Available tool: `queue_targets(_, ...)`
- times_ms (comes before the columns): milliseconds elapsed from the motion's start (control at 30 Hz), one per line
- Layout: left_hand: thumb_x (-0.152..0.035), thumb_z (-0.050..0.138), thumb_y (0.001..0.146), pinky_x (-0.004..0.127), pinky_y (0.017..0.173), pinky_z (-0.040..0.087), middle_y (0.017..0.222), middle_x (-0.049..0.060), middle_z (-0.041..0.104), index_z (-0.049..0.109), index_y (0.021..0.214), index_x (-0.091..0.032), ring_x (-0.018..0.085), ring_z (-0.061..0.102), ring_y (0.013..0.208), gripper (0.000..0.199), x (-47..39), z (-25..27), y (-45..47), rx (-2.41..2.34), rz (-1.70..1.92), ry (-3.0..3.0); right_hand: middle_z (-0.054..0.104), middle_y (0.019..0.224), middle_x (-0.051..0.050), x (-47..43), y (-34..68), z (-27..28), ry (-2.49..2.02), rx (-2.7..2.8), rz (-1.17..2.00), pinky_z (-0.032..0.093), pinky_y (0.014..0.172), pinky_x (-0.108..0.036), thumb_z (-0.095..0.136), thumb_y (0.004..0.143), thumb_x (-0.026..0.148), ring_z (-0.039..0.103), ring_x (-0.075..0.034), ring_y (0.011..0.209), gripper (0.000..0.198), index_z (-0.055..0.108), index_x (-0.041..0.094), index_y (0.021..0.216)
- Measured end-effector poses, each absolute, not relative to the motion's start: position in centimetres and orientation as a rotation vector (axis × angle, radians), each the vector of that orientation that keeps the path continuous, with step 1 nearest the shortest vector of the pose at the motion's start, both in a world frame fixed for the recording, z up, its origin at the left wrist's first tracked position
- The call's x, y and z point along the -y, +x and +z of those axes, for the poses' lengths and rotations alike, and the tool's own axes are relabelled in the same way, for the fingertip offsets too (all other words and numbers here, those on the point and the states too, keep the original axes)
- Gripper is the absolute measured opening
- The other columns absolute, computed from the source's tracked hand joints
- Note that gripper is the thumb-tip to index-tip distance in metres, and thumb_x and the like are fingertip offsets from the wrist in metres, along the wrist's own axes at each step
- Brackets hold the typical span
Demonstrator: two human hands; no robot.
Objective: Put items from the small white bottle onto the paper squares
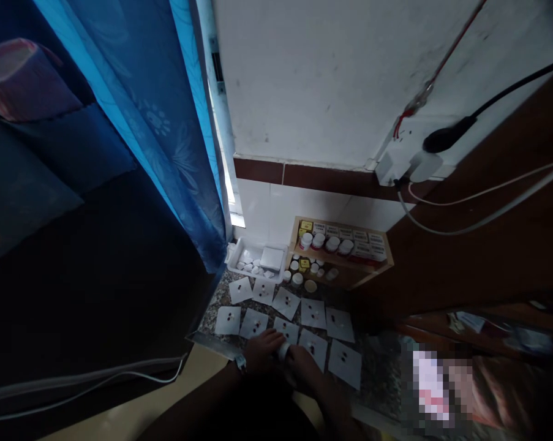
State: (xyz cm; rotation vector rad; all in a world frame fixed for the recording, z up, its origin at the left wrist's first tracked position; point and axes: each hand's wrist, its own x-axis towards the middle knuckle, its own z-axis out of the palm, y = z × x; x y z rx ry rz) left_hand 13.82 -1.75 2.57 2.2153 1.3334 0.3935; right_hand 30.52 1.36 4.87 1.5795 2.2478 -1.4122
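A small white bottle (pixel 284 351) is between my two hands, low in the middle of the view. My right hand (pixel 302 362) is closed round it from the right. From the left, my left hand (pixel 261 351), with a band at its wrist, has its fingers bent together against the bottle; its grip is partly hidden in shadow. Around them, several white paper squares lie in two rows on the speckled counter (pixel 218 291), each with a few small dark and pale tablets. One paper (pixel 285 331) lies just beyond my fingers, another (pixel 313 348) beside my right hand.
Behind the papers stands a white plastic tray (pixel 233 263) with small white pieces and a square stack. A wooden shelf (pixel 345 260) holds white bottles and small boxes. Blue curtain (pixel 166 135) hangs left. Plugged cables (pixel 446 135) hang at right, above a blurred patch (pixel 435 386).
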Motion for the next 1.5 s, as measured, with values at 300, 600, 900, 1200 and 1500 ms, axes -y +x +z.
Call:
queue_targets(300,-0.037,0.062,0.075,0.039,0.09,0.046,0.124,0.009,0.055,0.038,0.13,-0.021,0.028,0.049,0.114,0.062,1.6,2.8,14.1,-1.313,0.407,2.262,0.068,0.067,-0.003,-3.0,31.6,3.0,1.512,-2.205,-1.468,0.037,0.058,-0.021,0.048,0.059,0.012,0.057,-0.017,0.067,0.023,0.069,0.013,0.066)
queue_targets(600,-0.037,0.054,0.081,0.04,0.088,0.048,0.118,0.009,0.059,0.046,0.124,-0.02,0.026,0.051,0.112,0.047,1.0,3.5,13.7,-1.34,0.525,2.344,0.058,0.112,-0.01,-1.5,31.2,3.2,1.604,-2.478,-1.648,0.041,0.081,-0.024,0.04,0.069,0.016,0.056,-0.017,0.093,0.036,0.061,0.016,0.099)
queue_targets(900,-0.044,0.056,0.079,0.039,0.086,0.05,0.118,0.013,0.058,0.044,0.125,-0.016,0.027,0.053,0.11,0.055,1.2,3.0,14.0,-1.356,0.592,2.296,0.067,0.092,-0.008,-2.8,31.4,4.8,1.576,-2.333,-1.502,0.04,0.074,-0.026,0.041,0.07,0.017,0.057,-0.018,0.082,0.028,0.064,0.016,0.087)
queue_targets(1200,-0.041,0.057,0.079,0.04,0.089,0.047,0.119,0.012,0.057,0.042,0.126,-0.019,0.027,0.052,0.111,0.054,1.2,3.2,13.6,-1.33,0.576,2.235,0.067,0.095,-0.009,-2.5,30.5,6.2,1.53,-2.33,-1.513,0.039,0.072,-0.024,0.036,0.074,0.017,0.057,-0.017,0.082,0.032,0.063,0.015,0.091)
queue_targets(1500,-0.041,0.061,0.077,0.037,0.091,0.046,0.122,0.011,0.055,0.039,0.127,-0.019,0.025,0.052,0.111,0.06,1.6,3.3,13.7,-1.245,0.466,2.201,0.068,0.075,-0.003,-3.2,31.3,4.9,1.408,-2.198,-1.515,0.037,0.061,-0.021,0.045,0.062,0.013,0.056,-0.016,0.07,0.026,0.068,0.014,0.075)
